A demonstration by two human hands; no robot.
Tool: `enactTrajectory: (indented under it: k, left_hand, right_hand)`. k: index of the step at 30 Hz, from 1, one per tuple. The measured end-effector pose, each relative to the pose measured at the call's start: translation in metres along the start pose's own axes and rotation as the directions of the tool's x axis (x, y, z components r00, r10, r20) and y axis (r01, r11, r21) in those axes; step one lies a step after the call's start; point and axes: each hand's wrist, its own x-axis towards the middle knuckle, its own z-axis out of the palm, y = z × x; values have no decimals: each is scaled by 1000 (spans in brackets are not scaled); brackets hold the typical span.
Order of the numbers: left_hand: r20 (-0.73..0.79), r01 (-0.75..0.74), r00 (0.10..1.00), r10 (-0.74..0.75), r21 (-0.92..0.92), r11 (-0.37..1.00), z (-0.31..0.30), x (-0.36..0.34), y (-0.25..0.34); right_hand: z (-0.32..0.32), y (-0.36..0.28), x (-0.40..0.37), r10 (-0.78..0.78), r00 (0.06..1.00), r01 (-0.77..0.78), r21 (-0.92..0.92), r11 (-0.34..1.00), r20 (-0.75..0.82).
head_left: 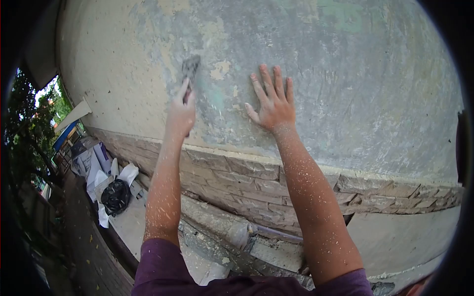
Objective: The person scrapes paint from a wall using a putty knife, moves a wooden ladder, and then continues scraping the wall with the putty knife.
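Peeling plaster wall [355, 74], stone-clad base [232, 170], daylight

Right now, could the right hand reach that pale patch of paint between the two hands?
Probably yes. The right hand lies flat on the wall, the pale patch close on its left with bare wall between; the scraper in the left hand does not cover it.

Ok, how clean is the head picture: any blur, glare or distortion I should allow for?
Head view: strong fisheye, the stone course bows and the corners go black. Head view: the scraper in the left hand is blurred, the right hand flat on the wall is sharp. Head view: soft even daylight, no glare on the wall.
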Motion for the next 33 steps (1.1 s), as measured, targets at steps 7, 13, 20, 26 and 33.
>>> enactTrajectory:
  k: [7, 13, 20, 26, 33]
  left_hand:
    - [-26, 163, 985, -169, -167, 972, 35, -51, -62]
    - [-239, -38, 970, 37, 1, 999, -28, 85, -51]
    - [-20, 38, 999, -39, -56, 998, 10, -57, -153]
    - [-167, -17, 986, 5, -70, 997, -38, 87, -79]
    - [-85, 72, 993, -76, -54, 996, -29, 18, -148]
  right_hand:
    - [4, -3, 6, 23, 1000, -22, -90, 996, 8]
    - [10, -5, 4, 44, 999, -46, -178, 983, -17]
    - [13, -7, 3, 59, 997, -66, -211, 975, -44]
    - [18, -3, 4, 11, 995, -35, -236, 971, -102]
    - [18, -3, 5, 0, 996, -29, -329, 944, -86]
